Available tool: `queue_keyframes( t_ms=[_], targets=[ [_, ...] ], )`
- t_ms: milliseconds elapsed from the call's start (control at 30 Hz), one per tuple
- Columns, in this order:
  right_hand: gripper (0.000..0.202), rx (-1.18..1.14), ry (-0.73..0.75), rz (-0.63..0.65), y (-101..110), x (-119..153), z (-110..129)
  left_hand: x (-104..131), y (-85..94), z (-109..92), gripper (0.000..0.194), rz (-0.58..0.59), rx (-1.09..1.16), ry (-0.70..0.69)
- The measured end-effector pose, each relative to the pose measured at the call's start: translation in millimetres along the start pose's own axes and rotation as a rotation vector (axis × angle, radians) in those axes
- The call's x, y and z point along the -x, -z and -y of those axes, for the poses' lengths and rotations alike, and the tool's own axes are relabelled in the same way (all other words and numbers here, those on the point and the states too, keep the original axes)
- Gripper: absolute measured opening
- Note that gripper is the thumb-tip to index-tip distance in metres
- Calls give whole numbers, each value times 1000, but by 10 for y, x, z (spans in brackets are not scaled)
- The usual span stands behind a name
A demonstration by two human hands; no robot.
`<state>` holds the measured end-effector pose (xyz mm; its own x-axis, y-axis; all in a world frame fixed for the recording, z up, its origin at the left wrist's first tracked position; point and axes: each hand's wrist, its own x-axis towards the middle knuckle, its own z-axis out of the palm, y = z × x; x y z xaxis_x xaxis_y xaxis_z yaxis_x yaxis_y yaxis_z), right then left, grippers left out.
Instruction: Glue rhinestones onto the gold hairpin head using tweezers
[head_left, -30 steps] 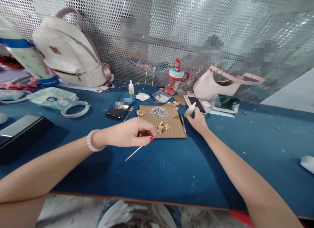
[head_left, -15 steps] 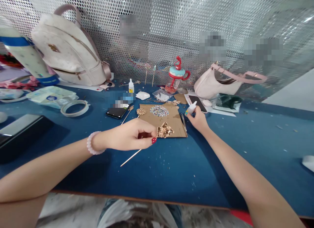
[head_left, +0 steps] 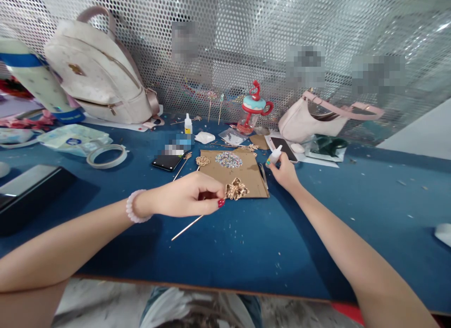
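Observation:
My left hand [head_left: 195, 194] pinches a gold flower-headed hairpin [head_left: 237, 189]; its openwork head sticks out past my fingertips, over the near edge of a cardboard sheet [head_left: 225, 177]. The pin's thin stem slants down and left below the hand. Fingers closed, my right hand [head_left: 284, 170] grips a small white glue bottle [head_left: 275, 155] with its nozzle tilted up, just right of the cardboard. A pile of sparkling rhinestones [head_left: 229, 160] lies on the far part of the cardboard. Another gold flower piece [head_left: 203, 161] rests at its left edge.
Behind stand a second glue bottle [head_left: 188, 124] and a red-lidded cup [head_left: 252, 113]. Tweezers [head_left: 263, 175] lie along the cardboard's right edge. A phone [head_left: 169, 159] and a tape roll [head_left: 106, 156] are to the left. A white backpack [head_left: 102, 79] and a handbag [head_left: 310, 116] lean by the perforated wall.
Almost nothing differs. The hairpin's stem end has shifted very slightly left, while both hands keep their holds in nearly the same places.

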<state>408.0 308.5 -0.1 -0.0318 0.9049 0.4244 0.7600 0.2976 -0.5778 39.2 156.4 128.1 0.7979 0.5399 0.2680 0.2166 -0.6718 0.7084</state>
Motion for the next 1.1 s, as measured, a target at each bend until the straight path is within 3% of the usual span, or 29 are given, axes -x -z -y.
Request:
queue_keyframes(
  t_ms=[167, 300, 500, 600, 733, 1100],
  targets=[
    [39, -115, 27, -18, 19, 29, 162, -10, -10, 26, 23, 35, -48, 61],
    [40, -276, 73, 48, 27, 105, 378, -39, -44, 80, 28, 45, -128, 188],
    [67, -506, 113, 259, 42, 240, 722, -82, -102, 370, 27, 19, -372, 455],
    [60, -531, 133, 303, 80, 261, 808, -85, -120, 533, 27, 31, -478, 523],
    [35, -505, 140, 325, 143, 236, 806, -87, -153, 638, 26, 75, -556, 537],
    [28, -459, 196, 368, 210, 287, 915, -69, -248, 725, 26, 79, -632, 421]
  ],
)
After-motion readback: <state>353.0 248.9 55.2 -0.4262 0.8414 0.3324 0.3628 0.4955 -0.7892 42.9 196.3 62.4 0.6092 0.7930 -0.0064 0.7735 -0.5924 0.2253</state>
